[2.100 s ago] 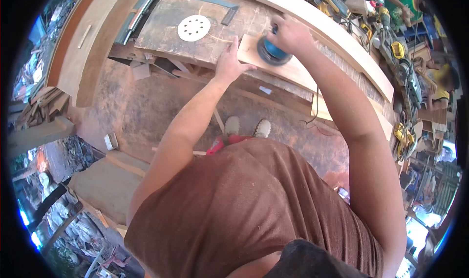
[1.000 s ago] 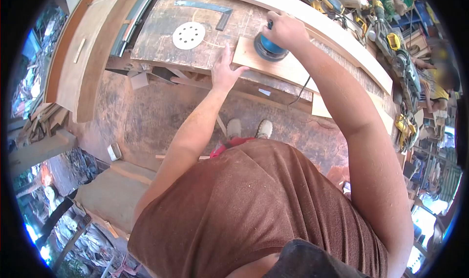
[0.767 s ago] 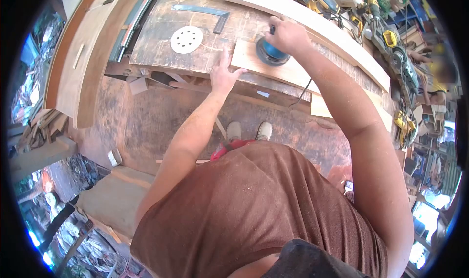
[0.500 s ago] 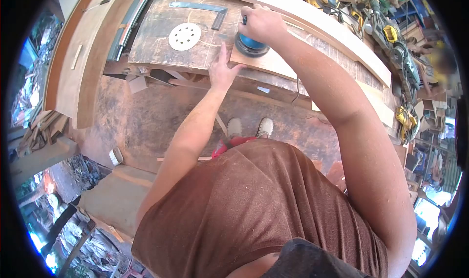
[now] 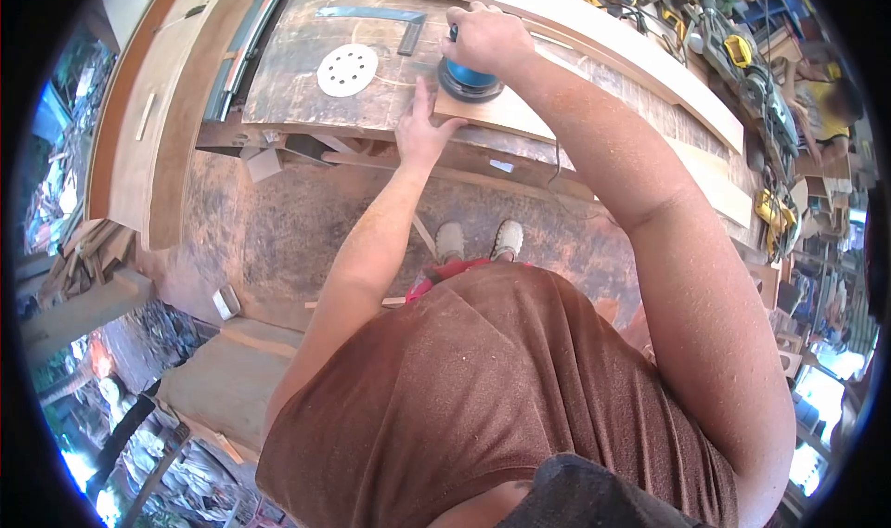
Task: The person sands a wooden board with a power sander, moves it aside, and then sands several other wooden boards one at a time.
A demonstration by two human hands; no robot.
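Observation:
My right hand (image 5: 490, 41) is wrapped round the top of a blue sander (image 5: 471, 76), whose dark base sits on the left end of a pale board (image 5: 515, 115). At that board's end my left hand (image 5: 425, 134) rests by the workbench edge with fingers spread, holding nothing. A round white sanding disc with holes (image 5: 347, 70) lies on the workbench (image 5: 288, 73) to the left. Behind it is a metal square (image 5: 410, 32).
A long pale board (image 5: 594, 36) crosses the back of the bench. Power tools (image 5: 738, 51) crowd the right side. Another person (image 5: 821, 110) is at the far right. A long wooden piece (image 5: 139, 129) stands at the left.
The sander and my right hand have shifted slightly left, nearer the board's left end. The other person at the far right shows more clearly.

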